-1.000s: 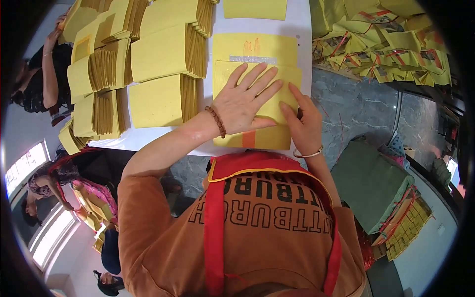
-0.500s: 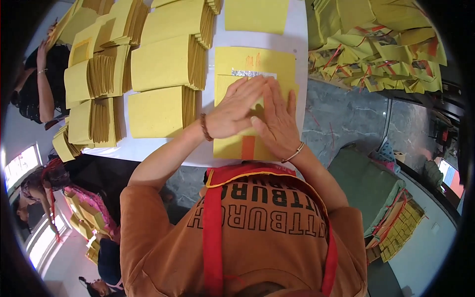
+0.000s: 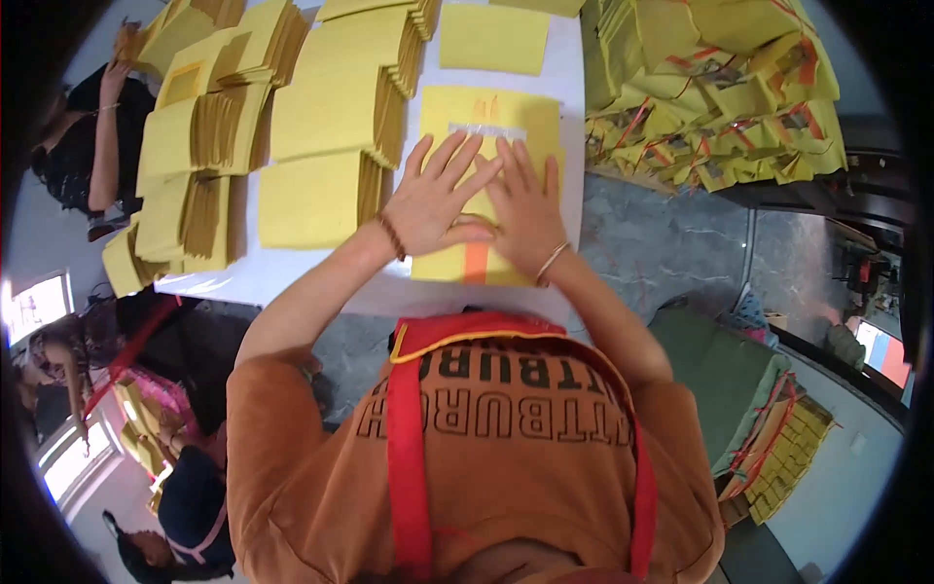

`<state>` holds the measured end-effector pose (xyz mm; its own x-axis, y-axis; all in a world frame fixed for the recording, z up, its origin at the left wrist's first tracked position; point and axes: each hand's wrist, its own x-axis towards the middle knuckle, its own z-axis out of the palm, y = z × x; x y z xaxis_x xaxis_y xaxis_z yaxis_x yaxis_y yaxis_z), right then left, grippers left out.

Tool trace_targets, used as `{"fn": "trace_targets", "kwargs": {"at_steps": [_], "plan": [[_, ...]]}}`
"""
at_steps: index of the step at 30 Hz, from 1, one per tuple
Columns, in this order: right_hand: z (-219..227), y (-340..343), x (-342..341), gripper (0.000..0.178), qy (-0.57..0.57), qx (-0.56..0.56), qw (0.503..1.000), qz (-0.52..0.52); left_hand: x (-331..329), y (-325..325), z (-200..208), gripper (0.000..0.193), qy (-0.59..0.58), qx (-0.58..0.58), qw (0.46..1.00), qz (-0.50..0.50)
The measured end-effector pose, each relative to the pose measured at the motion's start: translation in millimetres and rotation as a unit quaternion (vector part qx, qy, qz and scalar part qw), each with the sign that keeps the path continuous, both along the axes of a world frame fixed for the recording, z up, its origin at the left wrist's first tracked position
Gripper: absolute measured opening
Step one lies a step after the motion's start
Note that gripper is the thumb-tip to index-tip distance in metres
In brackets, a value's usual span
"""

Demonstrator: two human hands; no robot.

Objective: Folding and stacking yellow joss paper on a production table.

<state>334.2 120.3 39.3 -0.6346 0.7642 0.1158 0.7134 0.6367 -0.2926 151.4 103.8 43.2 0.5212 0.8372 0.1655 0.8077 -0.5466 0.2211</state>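
Note:
In front of me on the white table lies a yellow paper piece, like a folded paper or envelope. A silvery strip and small orange marks show near its far end, and an orange strip at its near edge. My left hand rests flat on its left half, fingers spread. Beside it, my right hand lies flat on the right half, fingers also stretched. Their thumbs come close together at the middle. The palms hide the centre of the paper, and neither hand grips anything.
Stacks of folded yellow paper fill the table's left side. A yellow sheet lies beyond the hands. Yellow bundles with red ties are piled right. A green padded seat stands lower right. Other people work at left.
My hands have spread apart: the left fingers, earlier pressed together and pointing toward the right hand, now fan out over the paper. The whole view has shifted slightly.

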Motion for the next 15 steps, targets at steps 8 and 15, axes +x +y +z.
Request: {"fn": "trace_targets", "kwargs": {"at_steps": [8,15], "plan": [[-15.6,-2.3,43.8,0.053,0.081,-0.006,0.995,-0.061,9.0,0.1,5.7,0.077,0.059,0.047,0.997,-0.011],[-44.8,1.3,65.4,0.051,0.415,-0.118,0.889,-0.153,11.1,-6.4,14.1,0.064,0.061,0.12,0.982,-0.13]]}}
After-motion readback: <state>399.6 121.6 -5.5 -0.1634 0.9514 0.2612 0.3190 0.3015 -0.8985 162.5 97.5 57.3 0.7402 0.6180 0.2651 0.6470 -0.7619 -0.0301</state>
